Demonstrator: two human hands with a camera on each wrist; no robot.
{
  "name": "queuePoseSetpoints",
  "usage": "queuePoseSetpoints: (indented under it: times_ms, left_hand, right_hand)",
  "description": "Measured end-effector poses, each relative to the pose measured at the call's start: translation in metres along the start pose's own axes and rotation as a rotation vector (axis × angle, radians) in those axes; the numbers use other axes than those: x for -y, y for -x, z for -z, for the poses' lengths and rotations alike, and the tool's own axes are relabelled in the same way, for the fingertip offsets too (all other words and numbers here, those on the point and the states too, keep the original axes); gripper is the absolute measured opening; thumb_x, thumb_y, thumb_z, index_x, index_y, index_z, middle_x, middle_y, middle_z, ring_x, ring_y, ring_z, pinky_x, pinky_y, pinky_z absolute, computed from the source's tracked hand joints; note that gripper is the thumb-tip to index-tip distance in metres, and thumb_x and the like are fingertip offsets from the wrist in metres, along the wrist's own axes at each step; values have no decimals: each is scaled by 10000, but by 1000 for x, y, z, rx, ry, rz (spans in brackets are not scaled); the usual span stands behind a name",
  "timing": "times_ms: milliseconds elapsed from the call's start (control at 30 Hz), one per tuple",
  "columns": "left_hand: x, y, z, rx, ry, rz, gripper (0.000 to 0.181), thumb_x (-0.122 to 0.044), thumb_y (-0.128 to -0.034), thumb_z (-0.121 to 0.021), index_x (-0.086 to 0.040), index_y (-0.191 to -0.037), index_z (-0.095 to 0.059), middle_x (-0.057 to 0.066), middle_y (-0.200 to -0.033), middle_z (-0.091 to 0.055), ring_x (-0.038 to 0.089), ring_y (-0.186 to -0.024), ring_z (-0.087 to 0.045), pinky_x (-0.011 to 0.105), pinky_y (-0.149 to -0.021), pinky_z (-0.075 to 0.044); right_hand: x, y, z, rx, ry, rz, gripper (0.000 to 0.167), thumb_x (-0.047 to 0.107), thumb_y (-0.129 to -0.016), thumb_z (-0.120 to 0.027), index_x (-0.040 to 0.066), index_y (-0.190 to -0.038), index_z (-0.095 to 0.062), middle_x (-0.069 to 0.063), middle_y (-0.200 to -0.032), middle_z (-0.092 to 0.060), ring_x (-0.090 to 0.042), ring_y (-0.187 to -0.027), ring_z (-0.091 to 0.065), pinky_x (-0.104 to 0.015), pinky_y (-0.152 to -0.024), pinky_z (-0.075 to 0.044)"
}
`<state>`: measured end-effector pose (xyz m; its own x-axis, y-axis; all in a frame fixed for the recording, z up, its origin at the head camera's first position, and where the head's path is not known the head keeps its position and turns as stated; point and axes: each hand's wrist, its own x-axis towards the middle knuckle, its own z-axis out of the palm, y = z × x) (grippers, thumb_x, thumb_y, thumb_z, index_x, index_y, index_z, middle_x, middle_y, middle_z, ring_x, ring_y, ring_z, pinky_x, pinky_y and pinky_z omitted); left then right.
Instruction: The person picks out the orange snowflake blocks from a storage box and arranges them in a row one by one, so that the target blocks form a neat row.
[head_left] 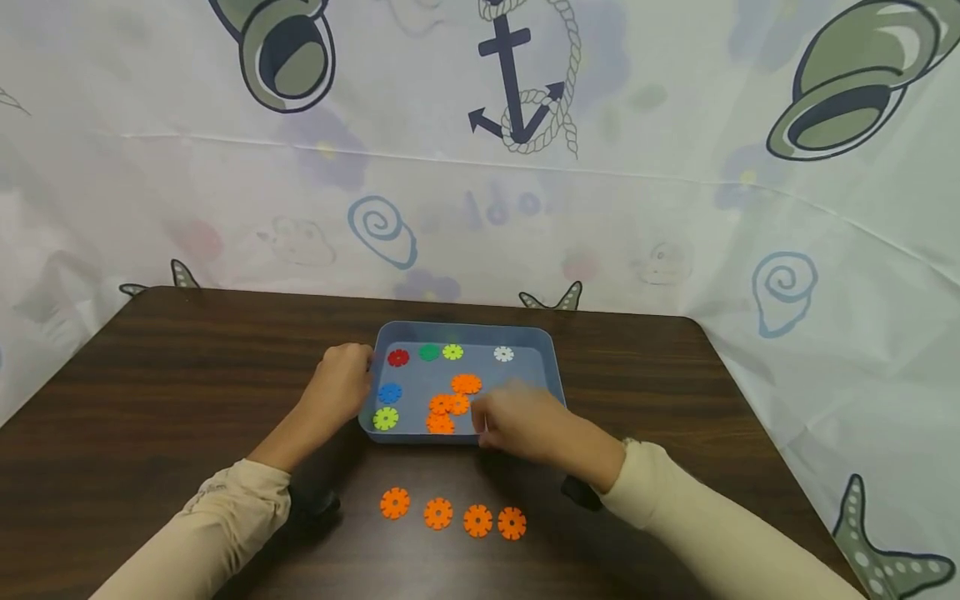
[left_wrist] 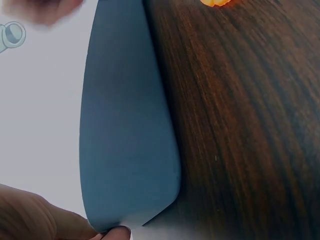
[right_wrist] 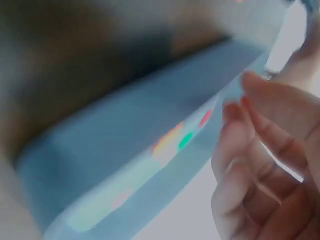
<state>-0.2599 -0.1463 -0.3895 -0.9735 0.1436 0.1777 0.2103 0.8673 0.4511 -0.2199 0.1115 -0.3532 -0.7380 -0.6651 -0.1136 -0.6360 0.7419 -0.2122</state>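
Bearings are read about the centre of the blue-grey tray (head_left: pixel 465 333), 12 o'clock being its far rim. At 9 o'clock the left hand (head_left: pixel 345 377), in a cream sleeve (head_left: pixel 232 517), grasps the rim; the left wrist view shows its fingers pinching the end wall. Inside the tray, a yellow-green notched disc (head_left: pixel 386 418) lies at 8, a blue disc (head_left: pixel 390 392) at 9, a red disc (head_left: pixel 398 357) at 10, a green disc (head_left: pixel 429 352) past 10 and a second yellow-green disc (head_left: pixel 453 352) short of 12. Orange notched discs (head_left: pixel 467 384) are bunched from the centre towards 6. Outside the near rim, four loose orange discs (head_left: pixel 438 513) form a row on the wood-grain table (head_left: pixel 645 375), from 7 to 5, the rightmost two closest together. A white disc (head_left: pixel 504 354) lies at 2. At 4 the right hand (head_left: pixel 528 423) is over the tray, fingers bent; blur prevents telling whether they hold anything. It obstructs the tray's near right floor. A sea-themed printed backdrop (head_left: pixel 465 233) hangs at 12, beyond the table.
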Motion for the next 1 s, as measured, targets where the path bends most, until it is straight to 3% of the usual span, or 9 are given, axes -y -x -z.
queuePoseSetpoints:
  times_ms: [167, 333, 533, 667, 767, 900, 1000]
  left_hand:
    - [3, 1, 0, 3, 9, 16, 225, 62, -918, -617, 152, -1120, -656, 285, -1036, -679, 318, -830, -645, 472, -734, -600]
    - [1, 0, -1, 11, 24, 15, 222, 65, -915, -626, 153, -1116, -655, 289, -1042, -674, 323, -856, -656, 489, -764, -600]
    - [-1, 1, 0, -19, 1, -5, 218, 77, -897, -637, 155, -1099, -663, 291, -1026, -680, 344, -857, -660, 503, -767, -596]
    - [0, 3, -3, -3, 2, 1, 229, 72, -902, -635, 155, -1114, -660, 300, -1047, -678, 355, -879, -667, 510, -788, -593]
    - [1, 4, -3, -1, 2, -2, 216, 74, -901, -632, 152, -1100, -667, 294, -1031, -681, 344, -862, -662, 498, -767, -598]
    - [0, 1, -1, -7, 8, -10, 191, 80, -899, -632, 149, -1073, -670, 270, -983, -680, 320, -804, -645, 478, -724, -602]
    - [-1, -1, 2, -6, 17, -8, 183, 77, -906, -625, 147, -1068, -669, 262, -969, -675, 313, -783, -635, 469, -711, -602]
  right_hand:
    - [-8, -50, -5, 50, 167, -134, 344, 283, -936, -719, 155, -1252, -673, -39, -1088, -641, -188, -882, -619, -333, -702, -561]
    - [-12, -71, -19, 54, 287, -104, 223, 165, -986, -645, 157, -1204, -689, -62, -1051, -625, -196, -882, -608, -330, -724, -580]
    - [-15, -70, -19, 1, 211, -89, 193, 96, -956, -673, 96, -1147, -706, -77, -1031, -658, -210, -919, -634, -335, -775, -583]
    - [-18, -57, -9, -32, 134, -96, 269, 166, -927, -727, 81, -1180, -689, -69, -1118, -704, -219, -1000, -663, -341, -812, -583]
    - [-14, -30, 7, -80, 118, -39, 281, 178, -888, -771, 81, -1143, -702, -56, -1090, -723, -205, -948, -683, -326, -755, -587]
    - [-1, 21, 21, -105, 206, 108, 178, 145, -795, -839, 121, -928, -724, 17, -878, -691, -146, -760, -635, -260, -630, -538]
    - [6, 53, 13, -61, 329, 176, 209, 181, -734, -879, 165, -817, -688, 74, -766, -621, -100, -666, -566, -226, -541, -438]
